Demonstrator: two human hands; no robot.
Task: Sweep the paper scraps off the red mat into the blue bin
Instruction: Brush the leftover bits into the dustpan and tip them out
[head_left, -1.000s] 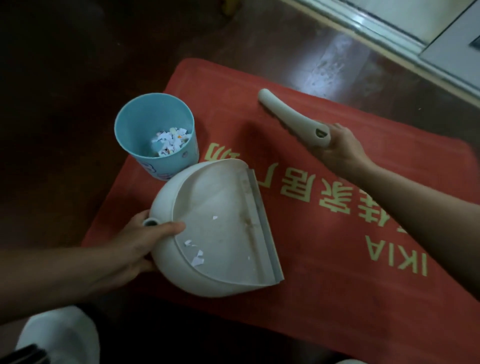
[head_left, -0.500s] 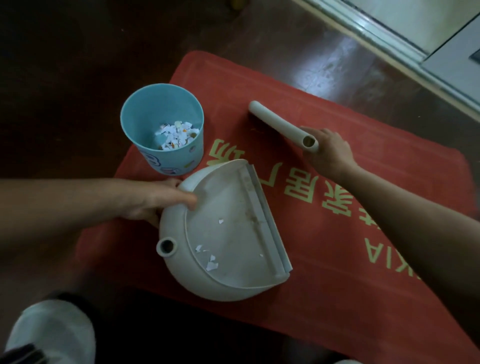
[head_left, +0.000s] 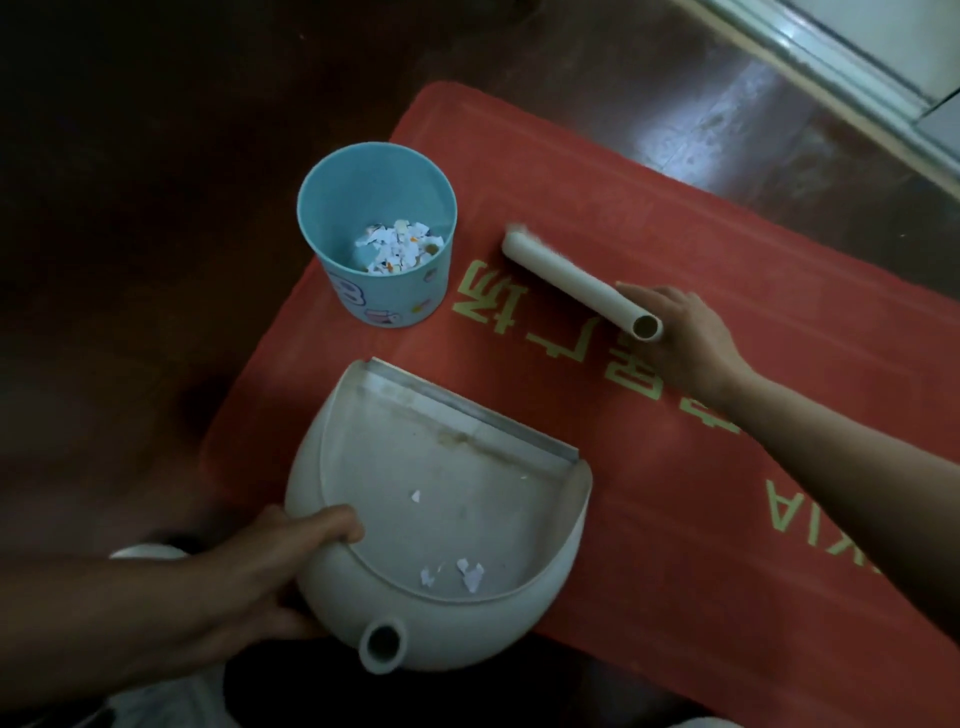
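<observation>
Left hand (head_left: 260, 571): thumb clamped over the dustpan (head_left: 441, 493) rim.
Right hand (head_left: 685, 343): curled round the brush (head_left: 566, 278), low on the mat (head_left: 727, 519).

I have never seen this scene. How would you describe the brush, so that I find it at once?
Start at the red mat on the dark floor. Right of the blue bin, a pale tube-shaped brush lies on the mat, its hollow end held by the right hand. Unlike the wide half-round dustpan, it is long and thin.
</observation>
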